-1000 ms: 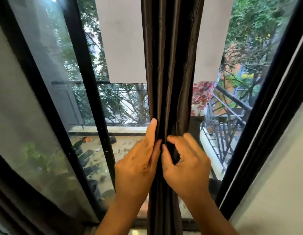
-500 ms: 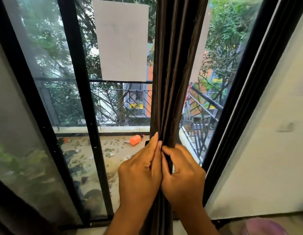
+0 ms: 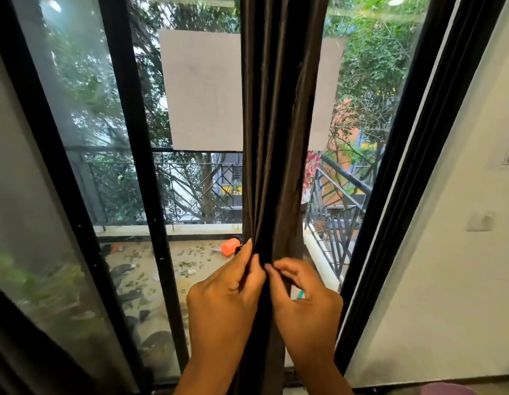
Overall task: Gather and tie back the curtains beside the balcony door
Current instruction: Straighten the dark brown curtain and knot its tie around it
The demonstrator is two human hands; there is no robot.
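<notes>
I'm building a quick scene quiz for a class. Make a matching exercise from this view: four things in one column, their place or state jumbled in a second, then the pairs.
1. curtain
2. left hand
3. orange object
4. pale sheet

a. lying on the balcony floor
b. stuck flat on the glass
c. bunched into hanging folds
d. gripping fabric left of the right hand

Pairs: 1-c, 2-d, 3-a, 4-b

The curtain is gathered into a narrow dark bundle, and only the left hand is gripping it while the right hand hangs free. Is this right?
Not quite. The head view shows both hands on the curtain: the left hand grips the bundle, and the right hand pinches its folds too.
</notes>
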